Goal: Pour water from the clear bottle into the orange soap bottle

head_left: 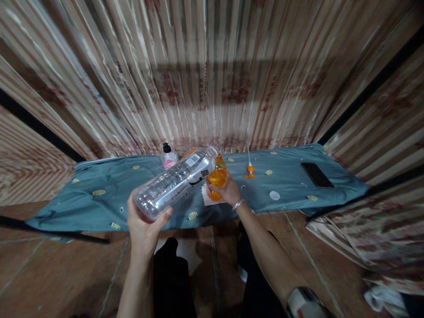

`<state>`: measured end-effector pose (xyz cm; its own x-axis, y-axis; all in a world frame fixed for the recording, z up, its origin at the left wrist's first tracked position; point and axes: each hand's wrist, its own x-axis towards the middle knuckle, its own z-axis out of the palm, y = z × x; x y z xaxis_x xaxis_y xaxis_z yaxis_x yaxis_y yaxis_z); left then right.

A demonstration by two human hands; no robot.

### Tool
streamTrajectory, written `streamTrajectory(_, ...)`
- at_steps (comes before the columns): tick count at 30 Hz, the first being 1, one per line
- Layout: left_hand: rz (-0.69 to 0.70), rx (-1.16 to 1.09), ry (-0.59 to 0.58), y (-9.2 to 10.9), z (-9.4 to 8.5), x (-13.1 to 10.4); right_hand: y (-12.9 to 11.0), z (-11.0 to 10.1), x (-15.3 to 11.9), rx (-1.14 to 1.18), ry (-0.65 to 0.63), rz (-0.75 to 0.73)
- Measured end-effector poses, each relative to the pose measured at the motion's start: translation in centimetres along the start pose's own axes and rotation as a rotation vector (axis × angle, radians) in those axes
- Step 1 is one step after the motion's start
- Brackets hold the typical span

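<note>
My left hand [145,225] is wrapped round the base of a large clear plastic bottle [172,181], which is tilted with its neck to the upper right. The bottle's mouth meets the top of a small orange see-through bottle [217,174]; whether they touch I cannot tell. My right hand [228,190] closes round the orange bottle and keeps it roughly upright over a white paper sheet [208,201]. To the right lies an orange pump head [251,171] with its thin tube pointing away from me.
A small clear bottle with a black cap [168,157] stands behind the large bottle. A black phone [317,175] and a white round disc [274,195] lie at the right on the blue cloth [99,207]. Curtains [205,88] and black poles [371,84] enclose the surface.
</note>
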<state>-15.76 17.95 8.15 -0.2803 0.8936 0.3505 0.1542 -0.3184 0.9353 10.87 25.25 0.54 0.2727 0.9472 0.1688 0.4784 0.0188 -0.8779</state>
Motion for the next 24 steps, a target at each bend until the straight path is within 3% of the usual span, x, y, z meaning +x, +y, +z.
streamTrajectory(24,-0.001,0.019,0.06,0.17,0.2,0.09,0.02,0.22,-0.11,0.012,0.023,-0.008)
